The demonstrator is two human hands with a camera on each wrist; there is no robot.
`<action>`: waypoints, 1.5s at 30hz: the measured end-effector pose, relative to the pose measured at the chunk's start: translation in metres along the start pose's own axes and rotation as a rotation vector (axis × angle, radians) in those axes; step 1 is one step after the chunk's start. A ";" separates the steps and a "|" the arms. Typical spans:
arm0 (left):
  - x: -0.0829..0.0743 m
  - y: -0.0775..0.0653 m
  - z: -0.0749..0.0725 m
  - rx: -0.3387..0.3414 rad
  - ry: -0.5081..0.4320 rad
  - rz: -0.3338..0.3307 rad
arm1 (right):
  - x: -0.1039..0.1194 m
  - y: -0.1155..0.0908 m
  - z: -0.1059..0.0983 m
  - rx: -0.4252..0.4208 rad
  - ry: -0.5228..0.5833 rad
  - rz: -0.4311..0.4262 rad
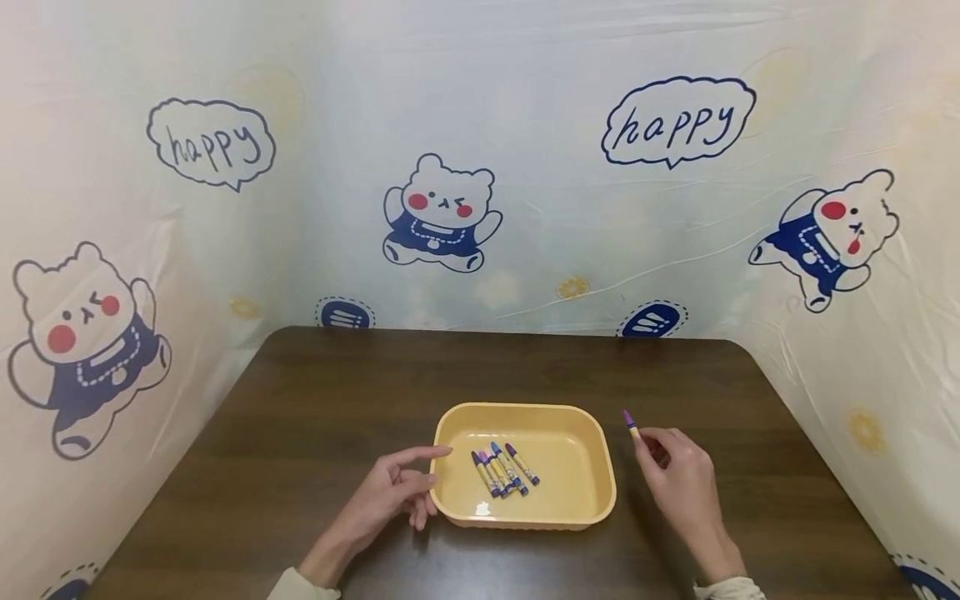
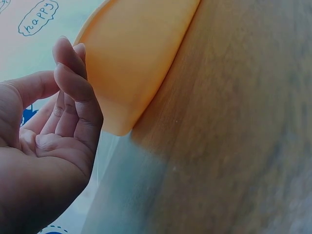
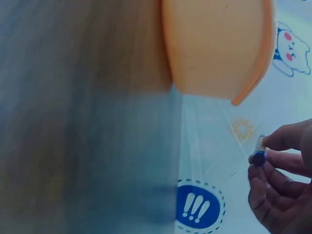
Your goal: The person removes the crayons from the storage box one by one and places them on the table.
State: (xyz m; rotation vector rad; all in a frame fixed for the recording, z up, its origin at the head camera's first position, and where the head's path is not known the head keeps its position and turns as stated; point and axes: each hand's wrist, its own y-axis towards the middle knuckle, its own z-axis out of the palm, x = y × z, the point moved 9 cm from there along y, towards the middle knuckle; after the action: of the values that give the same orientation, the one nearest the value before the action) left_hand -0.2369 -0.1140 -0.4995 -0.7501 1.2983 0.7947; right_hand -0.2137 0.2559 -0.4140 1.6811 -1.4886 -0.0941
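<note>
Right hand (image 1: 681, 477) pinches crayon (image 1: 631, 424) beside tray (image 1: 525, 522). Left hand (image 1: 384, 495), fingers loose, at tray's left rim. More crayons (image 1: 506, 467) inside.

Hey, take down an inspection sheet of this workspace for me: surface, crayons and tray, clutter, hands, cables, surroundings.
Surface: dark wood-grain table, showing a sheen.
Job's things: yellow tray on the table; several crayons lie bunched inside, mostly left of its middle; a purple-tipped crayon is held outside, to the right.
Clutter: nothing seen.
Left hand: at the tray's left rim, index finger extended over it; whether it grips cannot be told.
Right hand: pinches the purple-tipped crayon, tip upward.
Cables: nothing seen.
Surroundings: pale backdrop with printed bears and "happy" bubbles, some creases.
</note>
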 end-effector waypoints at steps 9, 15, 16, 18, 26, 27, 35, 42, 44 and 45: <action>0.000 0.001 0.000 0.005 0.001 -0.015 | -0.033 -0.005 0.017 0.237 -0.072 0.237; 0.000 0.000 -0.001 0.001 0.003 -0.021 | -0.046 -0.010 0.028 0.396 -0.103 0.346; 0.001 0.000 -0.001 0.000 0.002 -0.021 | -0.047 -0.010 0.028 0.406 -0.109 0.350; 0.001 0.000 -0.001 -0.001 0.000 -0.022 | -0.050 -0.010 0.030 0.430 -0.114 0.355; 0.002 -0.001 -0.002 -0.017 0.001 -0.033 | -0.056 -0.009 0.036 0.496 -0.135 0.360; 0.002 0.000 -0.003 -0.018 0.001 -0.033 | -0.056 -0.009 0.037 0.501 -0.139 0.360; -0.001 -0.001 0.000 -0.001 -0.012 0.000 | -0.053 -0.010 0.044 0.539 -0.123 0.367; -0.001 0.000 -0.001 -0.007 -0.008 -0.017 | -0.052 -0.012 0.047 0.557 -0.104 0.381; -0.001 0.000 -0.001 -0.009 -0.009 -0.022 | -0.053 -0.014 0.048 0.562 -0.085 0.393; 0.000 0.000 -0.001 -0.010 -0.010 -0.024 | -0.054 -0.015 0.049 0.561 -0.075 0.401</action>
State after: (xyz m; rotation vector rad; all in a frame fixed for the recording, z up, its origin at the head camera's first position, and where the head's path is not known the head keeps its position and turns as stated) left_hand -0.2377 -0.1149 -0.4992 -0.7679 1.2750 0.7851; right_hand -0.2453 0.2740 -0.4787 1.7675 -2.0068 0.5252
